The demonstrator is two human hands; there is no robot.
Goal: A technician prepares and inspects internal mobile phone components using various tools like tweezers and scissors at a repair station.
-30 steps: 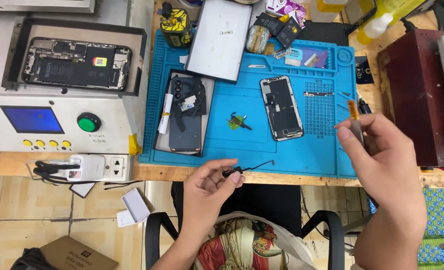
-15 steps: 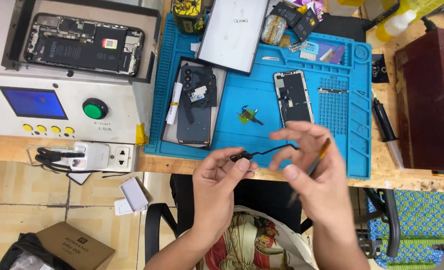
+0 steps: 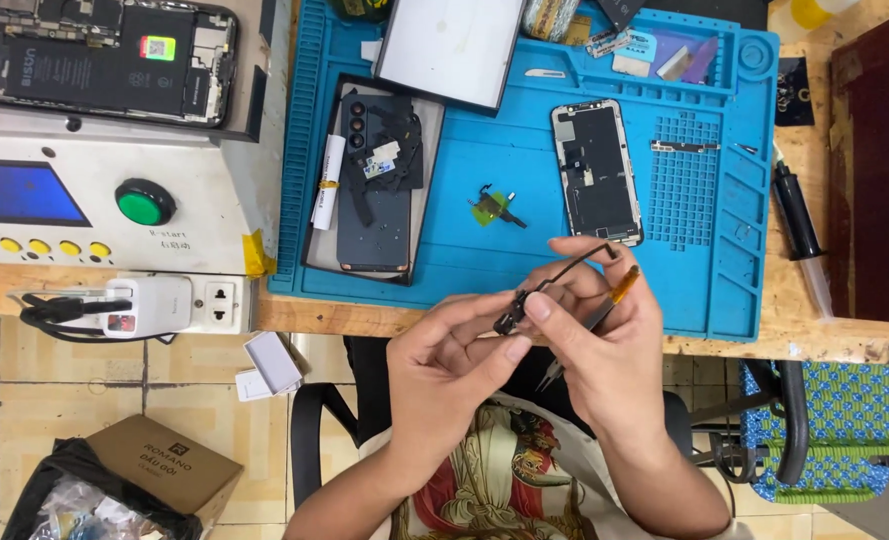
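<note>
Both hands meet just below the front edge of the wooden surface (image 3: 844, 330), over the person's lap. The left hand (image 3: 444, 365) pinches the lower end of a thin black flex cable (image 3: 554, 280) between thumb and fingertip, its grip clenched on the small connector there. The cable runs up toward 2 o'clock, arching over the right hand (image 3: 604, 350), whose fingertip also presses the connector end. The right hand's grip is closed around slim tweezers (image 3: 589, 325) with an orange top, their tips pointing down toward 7 o'clock. At 12 o'clock from the hands lies a blue work mat (image 3: 464, 250) carrying an opened phone screen (image 3: 596, 172), a small green-tabbed part (image 3: 494, 205) and a dark phone back (image 3: 376, 185) at 11 o'clock.
</note>
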